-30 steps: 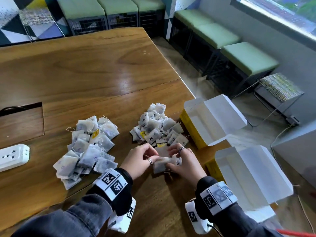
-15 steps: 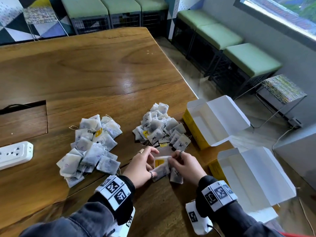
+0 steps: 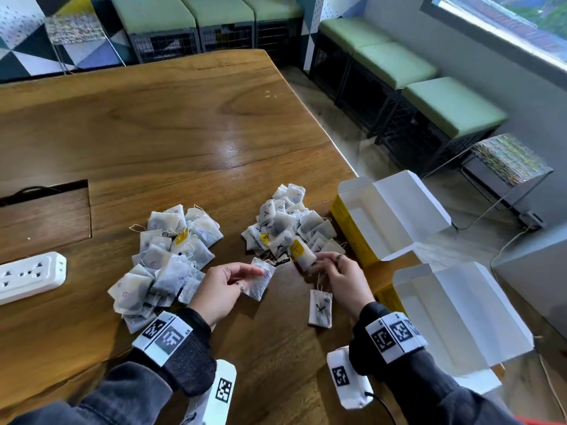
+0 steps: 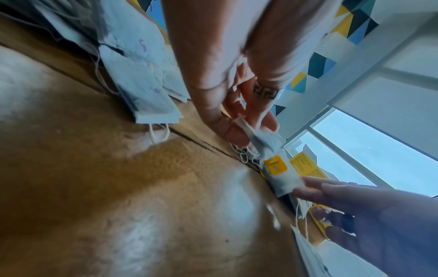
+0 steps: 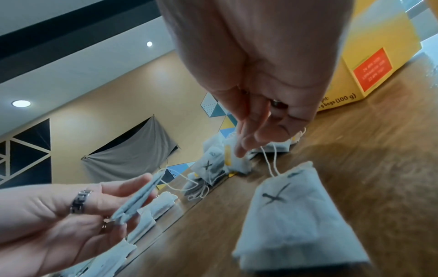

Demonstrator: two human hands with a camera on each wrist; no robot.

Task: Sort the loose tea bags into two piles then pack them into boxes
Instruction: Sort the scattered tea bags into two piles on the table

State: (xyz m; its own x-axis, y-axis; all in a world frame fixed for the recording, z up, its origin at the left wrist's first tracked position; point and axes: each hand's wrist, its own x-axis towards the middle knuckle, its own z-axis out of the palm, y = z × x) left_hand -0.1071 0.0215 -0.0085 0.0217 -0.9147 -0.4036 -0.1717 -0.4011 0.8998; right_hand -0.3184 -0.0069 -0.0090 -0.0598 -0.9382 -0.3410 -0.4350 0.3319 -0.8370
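Note:
Two piles of tea bags lie on the wooden table: a purple-marked pile on the left and an X-marked pile on the right. In front of them my left hand pinches a tea bag between thumb and fingers. At the right pile's near edge, my right hand holds a yellow-tagged tea bag by its fingertips. An X-marked tea bag lies flat below that hand, and its string runs up to the fingers.
Two open yellow boxes with white flaps stand at the table's right edge, one farther and one nearer. A white power strip lies at the left. A cable hatch is set into the tabletop.
My hands have parted. The left has drawn a tea bag off to the left, the right has carried the yellow-tagged bag toward the right pile, and the X-marked bag now lies alone.

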